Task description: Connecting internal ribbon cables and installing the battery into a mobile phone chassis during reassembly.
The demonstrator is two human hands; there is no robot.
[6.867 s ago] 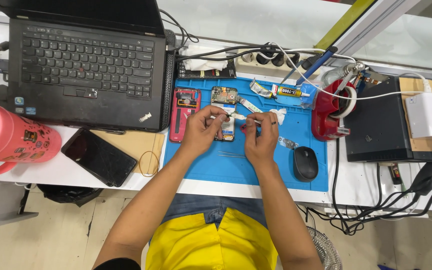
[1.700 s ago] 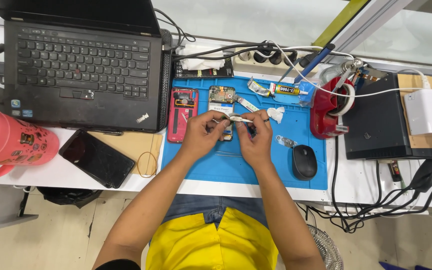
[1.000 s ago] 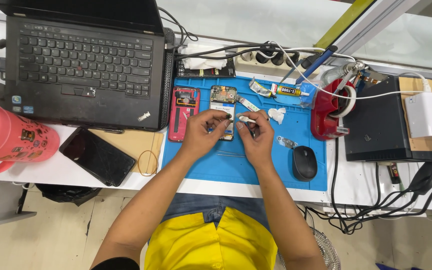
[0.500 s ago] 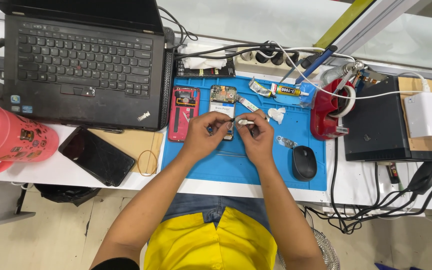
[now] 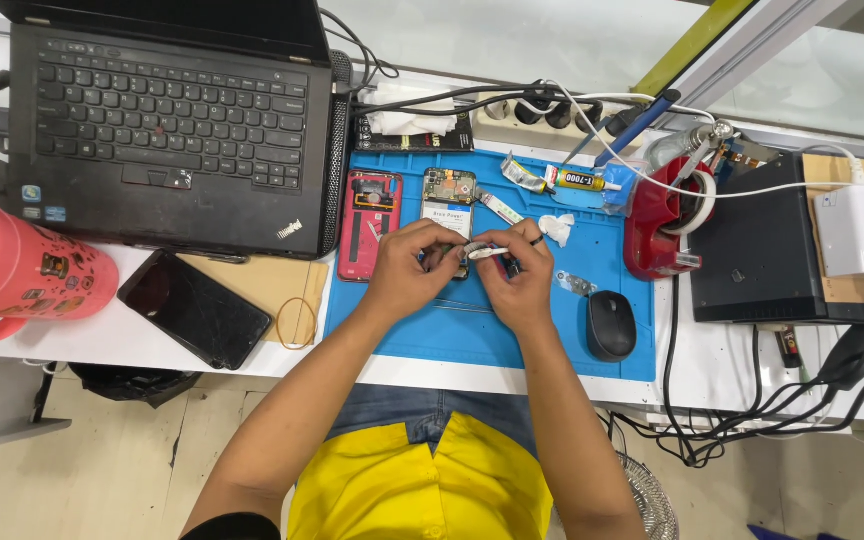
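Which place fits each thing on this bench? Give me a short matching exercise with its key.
Things:
1. laptop
2. computer mouse
3. pink bottle
4. opened phone

Places:
A. far left edge of the bench
B. on the blue mat, right of the right hand
C. just beyond both hands, under the left hand fingers
D. back left, off the mat

Pairs: 1-D, 2-B, 3-A, 4-C

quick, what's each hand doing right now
Left hand: closed, pinching one end of a small white strip over the opened phone.
Right hand: closed, gripping the strip's other end.
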